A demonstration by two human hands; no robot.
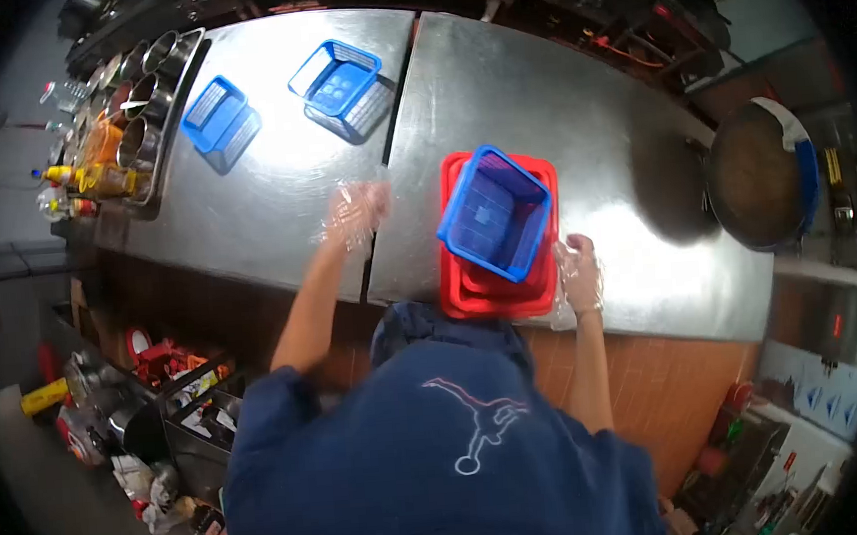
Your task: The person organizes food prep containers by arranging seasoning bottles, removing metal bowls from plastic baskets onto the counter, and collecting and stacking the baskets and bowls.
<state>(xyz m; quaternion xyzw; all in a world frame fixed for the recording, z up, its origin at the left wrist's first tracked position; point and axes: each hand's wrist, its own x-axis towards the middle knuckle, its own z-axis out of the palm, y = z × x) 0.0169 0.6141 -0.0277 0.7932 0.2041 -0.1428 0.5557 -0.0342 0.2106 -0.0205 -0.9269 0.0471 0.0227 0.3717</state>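
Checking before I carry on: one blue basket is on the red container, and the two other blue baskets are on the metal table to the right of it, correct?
Not quite: the two other blue baskets are to the left of the red container, as the head view shows. They are on the metal table, and one blue basket is on the container.

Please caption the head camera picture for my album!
Blue basket on red container, between gloved left hand and gloved right hand.

All three baskets [489,214] are blue. The tray [490,299] is red. The table [525,82] is silver. The shirt [392,459] is dark blue with a red and white picture [475,401]. The tiles [650,381] are orange-brown.
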